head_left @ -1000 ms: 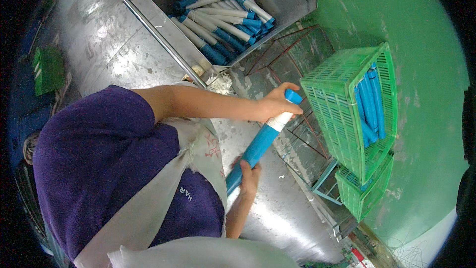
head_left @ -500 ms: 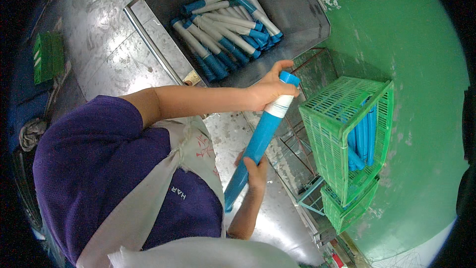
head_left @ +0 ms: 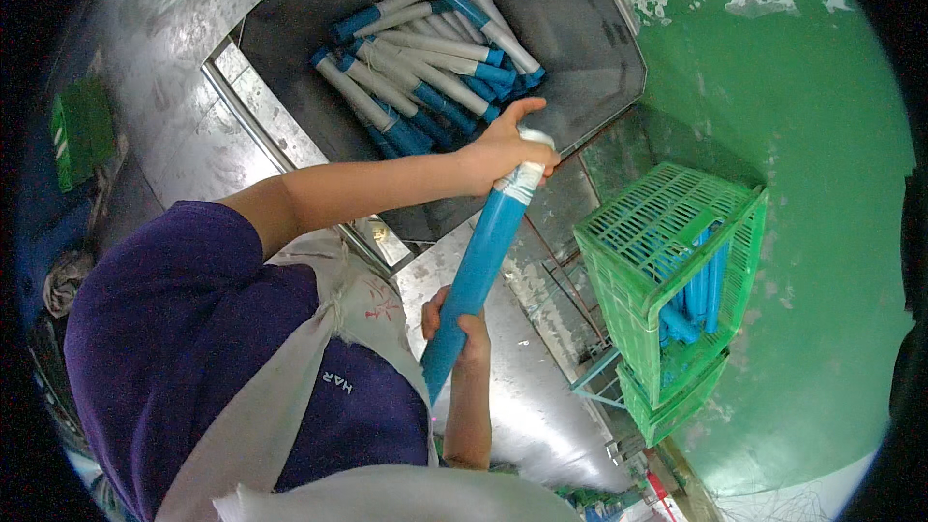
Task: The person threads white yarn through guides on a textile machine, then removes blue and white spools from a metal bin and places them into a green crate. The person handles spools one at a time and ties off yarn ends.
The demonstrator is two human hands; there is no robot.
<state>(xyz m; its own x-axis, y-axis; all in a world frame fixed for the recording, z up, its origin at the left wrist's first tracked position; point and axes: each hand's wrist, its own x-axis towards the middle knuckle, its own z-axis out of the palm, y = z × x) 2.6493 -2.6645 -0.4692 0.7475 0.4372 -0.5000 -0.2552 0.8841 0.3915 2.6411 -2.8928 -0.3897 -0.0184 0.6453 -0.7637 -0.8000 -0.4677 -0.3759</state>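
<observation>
A long blue tube [head_left: 474, 256] with a white wrap [head_left: 527, 172] round its upper end slants up and to the right in front of my apron. My left hand [head_left: 505, 150] is closed round the wrapped end, one finger stretched out. Lower on the tube, my right hand [head_left: 458, 327] grips its bare blue part. The bottom end is partly hidden by my body. Beyond my left hand, a pile of white-and-blue tubes [head_left: 416, 72] lies in a dark metal bin [head_left: 594, 77].
At the right, a green plastic crate [head_left: 619, 304] holding several blue tubes [head_left: 713, 280] stands tilted above another green crate [head_left: 657, 416], beside a green wall [head_left: 822, 232]. A metal rail [head_left: 253, 123] runs along the bin's near left side. Another green crate [head_left: 82, 133] is at far left.
The blue tip that stuck out above the white wrap is now covered in white. Both hands and the tube have shifted left in the picture.
</observation>
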